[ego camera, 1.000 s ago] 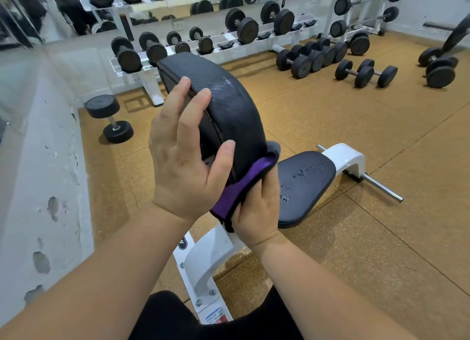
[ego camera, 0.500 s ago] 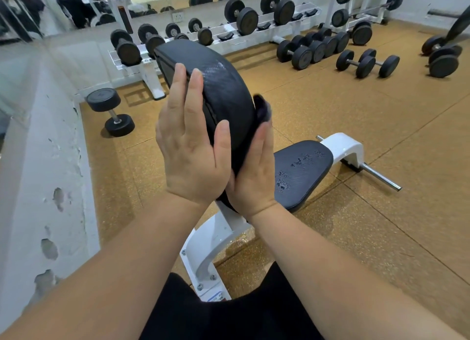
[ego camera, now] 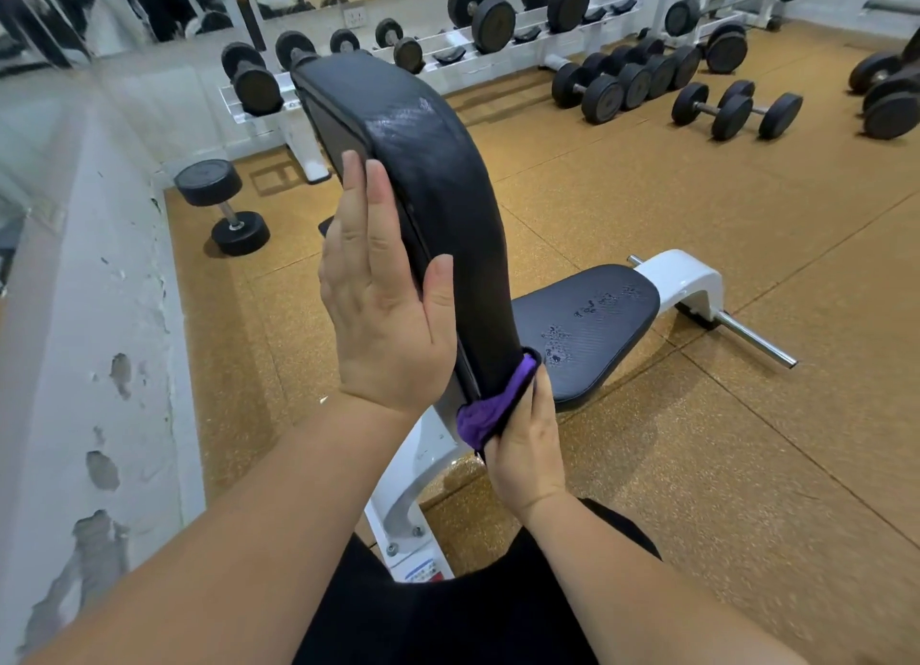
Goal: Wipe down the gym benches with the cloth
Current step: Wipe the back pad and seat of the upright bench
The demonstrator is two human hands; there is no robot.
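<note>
Mid-wipe on the raised backrest pad [ego camera: 438, 176] of an adjustable bench. The right hand [ego camera: 522, 445] grips a bunched purple cloth [ego camera: 490, 408] against the lower right edge of the backrest, fingers curled shut around the fabric, thumb side hidden behind it. The left hand [ego camera: 383, 306] lies flat and spread on the pad's left side, palm and fingers pressed to the edge, thumb on the front face, bracing and not gripping anything. The upper face of the backrest shows a sheen with faint streaks, so it looks at least partly wiped; cannot tell if the whole face is done. The seat pad [ego camera: 592, 326] carries visible droplets or spray spots, apparently not wiped yet. So judged progress: backrest in hand near its bottom end, seat left to do, plus any other benches, none of which are clearly in view. White bench frame [ego camera: 413, 470] has a small sticker [ego camera: 423, 572] near the base with red and blue print, too small to read. No brand legible on pads, on the dumbbells [ego camera: 737, 109] on the cork-coloured floor [ego camera: 697, 440], or on the dumbbell rack [ego camera: 498, 42]. A wall socket [ego camera: 356, 15] shows under the mirror, no text.
</note>
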